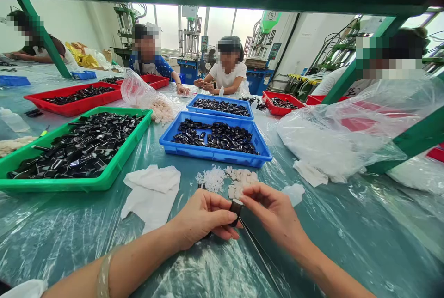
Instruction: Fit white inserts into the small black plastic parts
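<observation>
My left hand (204,217) is closed around a small black tube-shaped part (236,210), held tilted with its pale end facing up. Thumb and fingertips of my right hand (274,212) pinch together right at that pale end; whatever is between them is too small to make out. Below the hands, long thin metal tweezers (262,254) lie on the plastic-covered table (166,268). Just beyond my fingers are a pile of small clear-white bits (212,179) and a pile of beige pieces (243,179). Another dark part shows partly behind my left hand.
A green tray (104,182) and a blue tray (215,155) hold many black parts. A white cloth (152,191) lies left of my hands, a plastic bag (333,141) to the right. Co-workers sit across the table. A green frame bar (222,0) crosses overhead.
</observation>
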The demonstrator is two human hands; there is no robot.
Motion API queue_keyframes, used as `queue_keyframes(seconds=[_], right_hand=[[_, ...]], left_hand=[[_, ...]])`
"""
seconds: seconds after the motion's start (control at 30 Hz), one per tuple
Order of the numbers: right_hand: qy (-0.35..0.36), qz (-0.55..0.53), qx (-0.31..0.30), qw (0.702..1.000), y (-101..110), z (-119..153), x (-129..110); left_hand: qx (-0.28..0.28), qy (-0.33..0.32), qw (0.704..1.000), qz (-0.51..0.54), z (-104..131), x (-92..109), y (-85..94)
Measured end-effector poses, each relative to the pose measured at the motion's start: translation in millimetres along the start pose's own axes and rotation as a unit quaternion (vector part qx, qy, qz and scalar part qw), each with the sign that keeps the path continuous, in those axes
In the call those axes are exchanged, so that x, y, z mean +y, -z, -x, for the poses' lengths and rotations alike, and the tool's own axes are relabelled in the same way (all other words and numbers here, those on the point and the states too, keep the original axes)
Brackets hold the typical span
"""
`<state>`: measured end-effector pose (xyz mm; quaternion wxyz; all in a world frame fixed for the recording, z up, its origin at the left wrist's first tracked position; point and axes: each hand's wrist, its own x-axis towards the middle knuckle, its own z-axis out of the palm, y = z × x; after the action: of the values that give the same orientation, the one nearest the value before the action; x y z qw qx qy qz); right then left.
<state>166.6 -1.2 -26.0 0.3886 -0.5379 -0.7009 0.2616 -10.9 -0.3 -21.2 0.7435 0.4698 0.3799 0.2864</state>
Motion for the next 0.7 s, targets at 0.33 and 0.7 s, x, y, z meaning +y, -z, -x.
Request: queue_keyframes(seconds=[0.33,0.7], right_hand=[[-0.075,-0.140,0.017,0.987,14,21,-13],[0.042,-0.163,0.039,0.985,6,32,-12]], left_hand=[[-0.031,0.014,0.998,-0.045,2,-5,-8.3],[-0.039,-0.037,0.996,-0.077,4,-6,-10.4]])
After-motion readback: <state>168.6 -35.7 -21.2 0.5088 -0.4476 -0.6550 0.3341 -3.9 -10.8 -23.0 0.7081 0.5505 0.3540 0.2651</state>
